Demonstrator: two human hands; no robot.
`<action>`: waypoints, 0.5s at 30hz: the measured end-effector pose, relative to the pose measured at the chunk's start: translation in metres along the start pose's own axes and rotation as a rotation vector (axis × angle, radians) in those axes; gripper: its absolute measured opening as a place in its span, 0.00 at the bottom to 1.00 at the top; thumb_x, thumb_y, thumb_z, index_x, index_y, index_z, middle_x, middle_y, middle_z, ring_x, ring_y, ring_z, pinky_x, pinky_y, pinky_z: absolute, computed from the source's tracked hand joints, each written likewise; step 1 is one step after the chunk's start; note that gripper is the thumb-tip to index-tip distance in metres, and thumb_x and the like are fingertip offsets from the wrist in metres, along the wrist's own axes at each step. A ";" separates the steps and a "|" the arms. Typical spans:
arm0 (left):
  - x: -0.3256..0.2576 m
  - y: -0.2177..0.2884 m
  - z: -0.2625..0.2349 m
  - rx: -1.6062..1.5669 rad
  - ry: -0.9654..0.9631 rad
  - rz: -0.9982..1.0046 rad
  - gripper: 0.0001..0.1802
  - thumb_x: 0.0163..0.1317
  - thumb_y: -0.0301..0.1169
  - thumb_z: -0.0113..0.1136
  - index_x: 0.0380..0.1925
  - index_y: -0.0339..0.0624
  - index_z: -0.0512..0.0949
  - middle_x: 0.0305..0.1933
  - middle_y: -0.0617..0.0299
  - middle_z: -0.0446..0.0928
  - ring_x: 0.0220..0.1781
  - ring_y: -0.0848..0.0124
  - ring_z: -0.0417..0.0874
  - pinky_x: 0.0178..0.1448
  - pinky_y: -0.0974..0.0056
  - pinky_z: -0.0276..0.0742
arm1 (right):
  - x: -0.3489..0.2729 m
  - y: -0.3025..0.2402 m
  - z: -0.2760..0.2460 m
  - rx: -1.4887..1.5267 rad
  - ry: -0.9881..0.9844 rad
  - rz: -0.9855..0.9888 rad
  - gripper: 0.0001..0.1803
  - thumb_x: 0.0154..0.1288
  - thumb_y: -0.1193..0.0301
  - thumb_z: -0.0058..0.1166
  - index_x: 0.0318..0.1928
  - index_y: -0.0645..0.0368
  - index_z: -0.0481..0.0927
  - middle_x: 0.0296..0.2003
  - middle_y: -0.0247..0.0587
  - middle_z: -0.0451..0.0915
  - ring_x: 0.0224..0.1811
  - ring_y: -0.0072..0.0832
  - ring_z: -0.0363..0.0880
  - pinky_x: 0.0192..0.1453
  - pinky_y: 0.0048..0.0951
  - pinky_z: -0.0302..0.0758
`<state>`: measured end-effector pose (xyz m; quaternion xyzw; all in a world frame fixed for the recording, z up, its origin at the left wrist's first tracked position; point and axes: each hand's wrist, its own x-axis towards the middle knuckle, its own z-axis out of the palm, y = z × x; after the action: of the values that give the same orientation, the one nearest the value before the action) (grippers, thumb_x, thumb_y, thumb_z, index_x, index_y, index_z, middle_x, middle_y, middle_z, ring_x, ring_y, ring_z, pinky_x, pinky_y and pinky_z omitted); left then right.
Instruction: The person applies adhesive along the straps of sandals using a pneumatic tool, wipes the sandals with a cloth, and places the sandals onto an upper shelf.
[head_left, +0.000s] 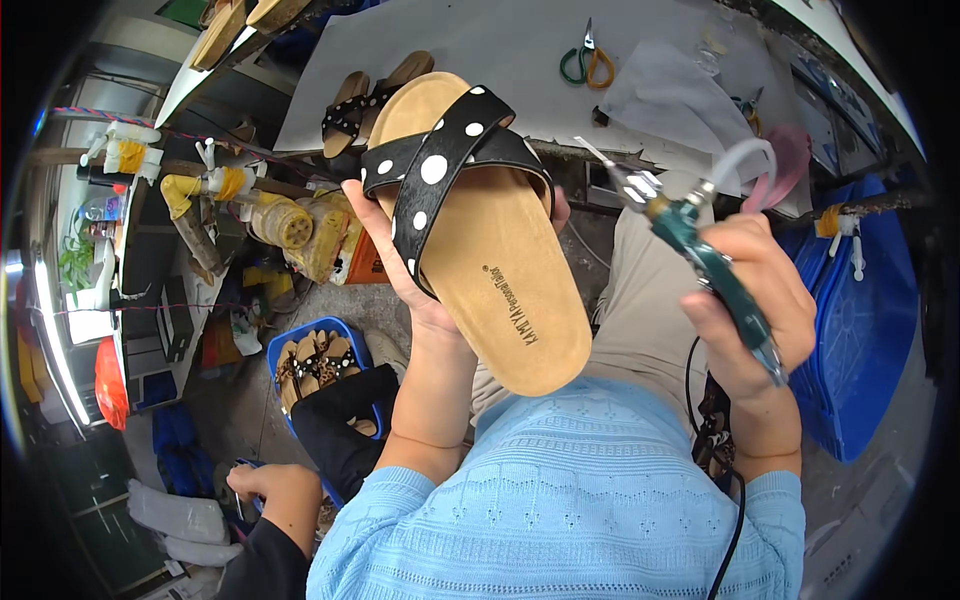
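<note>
In my left hand is a slide sandal with a tan footbed and crossed black straps with white dots. It is raised in front of me, toe end away, heel end toward my chest. My fingers are wrapped around its underside, mostly hidden behind it. A green spray gun with a thin metal nozzle and a translucent hose is gripped in my right hand. Its tip points up and left, apart from the sandal. More dotted sandals lie on the grey-topped table beyond.
Scissors and thin translucent sheeting lie on the grey table. A blue basket at lower left holds several sandals. Stacked blue baskets stand at right. Another person's hand is at lower left.
</note>
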<state>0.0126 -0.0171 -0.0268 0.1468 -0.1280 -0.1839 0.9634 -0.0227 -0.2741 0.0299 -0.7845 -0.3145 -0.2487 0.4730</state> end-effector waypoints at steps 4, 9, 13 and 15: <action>0.004 -0.011 0.025 -0.096 0.137 0.028 0.59 0.62 0.80 0.36 0.76 0.41 0.58 0.75 0.41 0.61 0.76 0.49 0.64 0.77 0.29 0.56 | 0.003 0.009 0.015 -0.045 0.010 -0.016 0.18 0.45 0.73 0.80 0.25 0.64 0.79 0.33 0.46 0.84 0.30 0.35 0.79 0.38 0.31 0.72; 0.005 -0.017 0.029 -0.093 0.108 0.041 0.59 0.62 0.79 0.35 0.77 0.42 0.56 0.78 0.41 0.58 0.77 0.48 0.63 0.74 0.26 0.58 | 0.011 0.012 0.024 -0.063 0.010 -0.022 0.16 0.47 0.71 0.80 0.28 0.64 0.82 0.32 0.43 0.84 0.29 0.33 0.80 0.36 0.30 0.72; 0.004 -0.017 0.024 -0.223 -0.003 0.042 0.58 0.63 0.78 0.39 0.78 0.42 0.53 0.79 0.38 0.54 0.77 0.45 0.62 0.75 0.30 0.60 | 0.014 0.011 0.030 -0.082 0.009 0.035 0.12 0.52 0.75 0.75 0.33 0.66 0.84 0.34 0.43 0.85 0.31 0.30 0.80 0.39 0.30 0.71; 0.003 -0.015 0.024 -0.210 0.038 0.054 0.58 0.63 0.78 0.40 0.79 0.42 0.52 0.79 0.37 0.53 0.78 0.43 0.61 0.76 0.32 0.61 | 0.016 0.013 0.030 -0.087 0.006 0.033 0.12 0.53 0.74 0.76 0.32 0.66 0.84 0.33 0.42 0.85 0.30 0.29 0.79 0.38 0.29 0.69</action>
<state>0.0032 -0.0375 -0.0095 0.0450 -0.0935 -0.1675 0.9804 0.0002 -0.2478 0.0204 -0.8089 -0.2889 -0.2565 0.4432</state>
